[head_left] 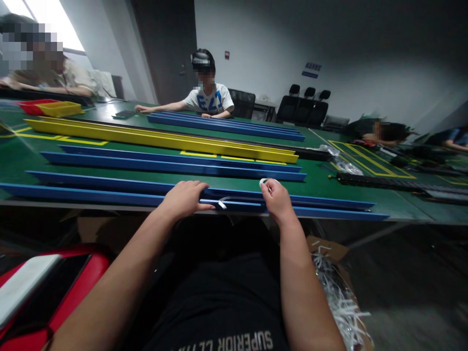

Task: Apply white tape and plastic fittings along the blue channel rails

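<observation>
My left hand [185, 196] lies over the near edge of a long blue rail [109, 187] at the front of the green table [321, 183], fingers curled down on it. A short white strip [222, 203] sticks up from the rail just right of those fingers. My right hand [277, 198] is closed in a pinch on a small white piece [263, 182], held above the same rail.
More blue rails [171, 163] and a long yellow rail [161, 139] lie across the table. Red and yellow bins [54, 107] stand far left. A person in a white shirt [210, 100] sits opposite; others sit at the left and right. A box of white strips [334, 287] is by my right knee.
</observation>
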Available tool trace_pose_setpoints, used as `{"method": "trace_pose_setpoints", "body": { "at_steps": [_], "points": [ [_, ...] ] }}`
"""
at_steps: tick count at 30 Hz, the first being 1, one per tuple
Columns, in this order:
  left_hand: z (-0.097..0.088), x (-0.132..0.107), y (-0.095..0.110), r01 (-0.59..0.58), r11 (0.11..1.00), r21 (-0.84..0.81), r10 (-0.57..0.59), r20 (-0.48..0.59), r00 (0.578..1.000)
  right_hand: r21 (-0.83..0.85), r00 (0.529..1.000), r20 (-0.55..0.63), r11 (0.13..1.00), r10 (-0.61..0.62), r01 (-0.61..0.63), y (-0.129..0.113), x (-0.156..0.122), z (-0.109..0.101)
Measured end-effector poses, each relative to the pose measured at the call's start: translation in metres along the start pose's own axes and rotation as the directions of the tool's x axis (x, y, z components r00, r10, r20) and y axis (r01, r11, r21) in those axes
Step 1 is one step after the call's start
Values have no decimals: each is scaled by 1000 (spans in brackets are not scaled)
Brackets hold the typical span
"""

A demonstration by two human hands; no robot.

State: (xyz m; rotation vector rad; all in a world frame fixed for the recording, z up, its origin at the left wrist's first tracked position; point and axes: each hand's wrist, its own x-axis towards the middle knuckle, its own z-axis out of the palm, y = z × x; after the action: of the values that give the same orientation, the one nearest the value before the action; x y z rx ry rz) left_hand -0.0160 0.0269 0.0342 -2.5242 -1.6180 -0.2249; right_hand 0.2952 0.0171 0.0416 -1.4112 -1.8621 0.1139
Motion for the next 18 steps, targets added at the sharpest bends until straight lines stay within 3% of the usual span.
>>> {"method": "trace_pose_setpoints", "body": {
  "at_steps": [5, 12, 18],
  "points": [
    [-1, 0, 1, 10, 1000, -20, -10, 10, 1000, 10, 956, 251, 988, -149, 151, -21, -4, 14],
    [2, -2, 1, 4, 999, -38, -4, -13, 1000, -66, 916, 332, 963, -227, 262, -50, -11, 36],
    [1, -1, -3, 13, 996, -93, -13, 5, 1000, -167, 854, 445, 912, -269, 374, -57, 7, 43]
  ]
}}
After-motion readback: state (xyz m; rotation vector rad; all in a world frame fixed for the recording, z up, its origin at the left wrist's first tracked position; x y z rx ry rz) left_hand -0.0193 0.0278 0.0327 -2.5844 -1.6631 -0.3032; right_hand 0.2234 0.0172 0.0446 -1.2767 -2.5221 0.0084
